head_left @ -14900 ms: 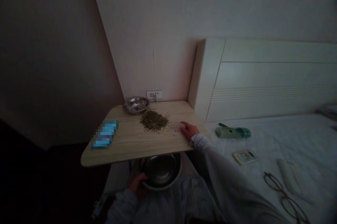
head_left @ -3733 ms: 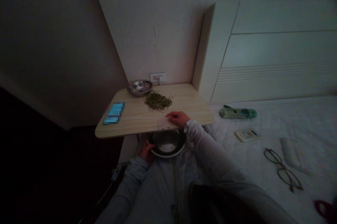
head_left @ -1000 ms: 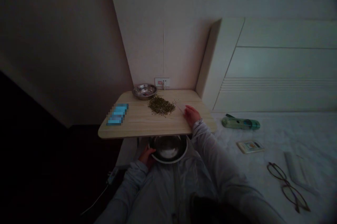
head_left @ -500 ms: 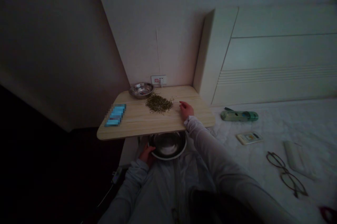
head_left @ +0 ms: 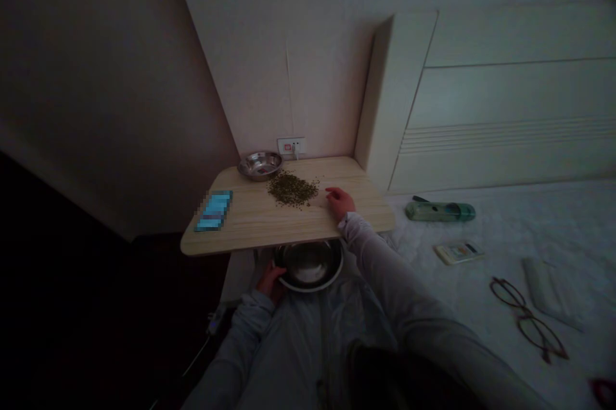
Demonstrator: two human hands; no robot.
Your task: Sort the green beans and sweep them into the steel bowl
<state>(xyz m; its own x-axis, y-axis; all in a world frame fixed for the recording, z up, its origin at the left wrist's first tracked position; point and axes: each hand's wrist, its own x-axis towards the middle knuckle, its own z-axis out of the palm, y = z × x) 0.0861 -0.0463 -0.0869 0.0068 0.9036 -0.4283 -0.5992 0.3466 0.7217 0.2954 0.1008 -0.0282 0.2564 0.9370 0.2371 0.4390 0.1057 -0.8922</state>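
Observation:
Small green beans or seeds (head_left: pixel 292 189) lie in a loose pile on a light wooden table (head_left: pixel 250 224). My right hand (head_left: pixel 341 203) rests just right of the pile, its index finger stretched toward it and the other fingers loosely bent; nothing shows in it. Below the table's near edge, a large metal bowl (head_left: pixel 308 262) sits at my lap, partly under the tabletop. My left hand (head_left: pixel 272 281) grips its left rim, thumb on the inside. Nothing can be made out in the dark bowl.
A smaller metal bowl (head_left: pixel 260 166) stands at the table's back left. A phone with a blurred screen (head_left: pixel 214 210) lies at the left. On the bed are a green bottle (head_left: pixel 439 211), another phone (head_left: pixel 459 253), glasses (head_left: pixel 527 319) and a pale case (head_left: pixel 548 288). A wall socket (head_left: pixel 291 145) holds a plug.
My right hand's index finger has shifted slightly left and down beside the pile. The left hand stays on the bowl. The whole view has drifted slightly.

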